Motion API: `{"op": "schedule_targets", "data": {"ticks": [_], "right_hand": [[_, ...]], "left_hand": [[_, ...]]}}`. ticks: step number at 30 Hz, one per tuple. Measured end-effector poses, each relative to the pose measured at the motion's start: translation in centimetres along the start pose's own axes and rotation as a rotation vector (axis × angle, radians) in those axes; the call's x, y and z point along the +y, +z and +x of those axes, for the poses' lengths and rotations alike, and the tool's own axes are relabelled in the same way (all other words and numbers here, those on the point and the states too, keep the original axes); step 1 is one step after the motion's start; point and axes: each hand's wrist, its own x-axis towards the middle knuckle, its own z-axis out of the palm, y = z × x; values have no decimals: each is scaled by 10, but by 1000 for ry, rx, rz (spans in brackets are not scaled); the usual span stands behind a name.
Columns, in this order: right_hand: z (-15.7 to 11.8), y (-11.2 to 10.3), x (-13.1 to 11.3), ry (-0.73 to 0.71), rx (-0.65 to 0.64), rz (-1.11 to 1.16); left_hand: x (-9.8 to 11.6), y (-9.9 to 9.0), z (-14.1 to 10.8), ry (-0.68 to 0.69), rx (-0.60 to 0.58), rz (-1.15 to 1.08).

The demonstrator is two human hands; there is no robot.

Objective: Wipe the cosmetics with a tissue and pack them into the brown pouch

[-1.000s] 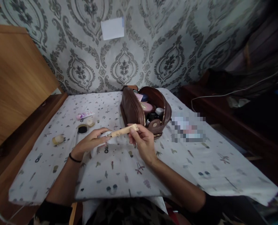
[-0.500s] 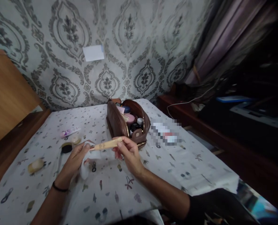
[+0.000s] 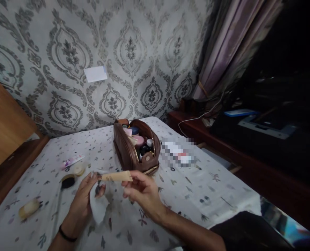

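Observation:
A beige squeeze tube (image 3: pixel 115 176) lies level above the tablecloth, its flat end pointing right. My left hand (image 3: pixel 84 195) is closed around its narrow end, with a white wipe (image 3: pixel 98 204) pinched there and hanging below, marked with a dark smudge. At the flat end is my right hand (image 3: pixel 146 193), its curled fingers against the back of the tube and its thumb lower, off the tube's face. Just beyond the hands stands an unzipped brown cosmetic bag (image 3: pixel 125 150), filled with several jars and small containers.
Left of my hands lie a round black-topped item (image 3: pixel 68 181), a pale round jar (image 3: pixel 78 168), a purple-and-white tube (image 3: pixel 72 161) and a yellowish bottle (image 3: pixel 29 208). A blurred-out white packet (image 3: pixel 178 152) lies right of the bag. Wooden furniture (image 3: pixel 8 129) borders the left side.
The camera view has shifted, so the bag and table appear lower and further left. My right thumb has come off the tube's face. More of the wipe hangs in view below my left hand.

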Motion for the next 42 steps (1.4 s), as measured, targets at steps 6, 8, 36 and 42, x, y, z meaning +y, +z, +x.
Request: {"op": "schedule_targets", "data": {"ticks": [6, 8, 36, 42], "right_hand": [[-3, 11, 7, -171, -24, -234], [-3, 8, 2, -145, -48, -267], [180, -46, -121, 200, -110, -1926], [185, -46, -115, 171, -154, -1989]], "left_hand": [[-13, 14, -13, -142, -18, -33], [-15, 16, -15, -176, -67, 36], [-12, 9, -8, -116, -320, 217], [-8, 10, -10, -112, -319, 207]]}}
